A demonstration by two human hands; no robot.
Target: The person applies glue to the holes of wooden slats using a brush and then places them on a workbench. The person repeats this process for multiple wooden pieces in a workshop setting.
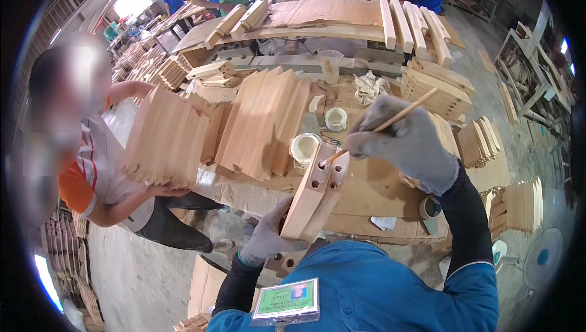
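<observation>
1. Drilled wood pieces (pixel 307 202), long axis toward 1 o'clock, clasped by the nearer left hand (pixel 271 234).
2. Right hand (pixel 397 140), pieces at its 8 o'clock, pinches a stick (pixel 418 102), tip apparently at a hole (pixel 321 165).

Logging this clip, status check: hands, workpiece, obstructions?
Left grey-gloved hand: gripping pale, drilled wooden blocks. Right grey-gloved hand: holding slim tan wooden stick, tip at a hole. No obstruction visible.

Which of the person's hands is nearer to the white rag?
Right. The right hand, holding a stick, is just below and right of the rag in the picture; the left hand, gripping blocks, is much lower and farther away.
</observation>
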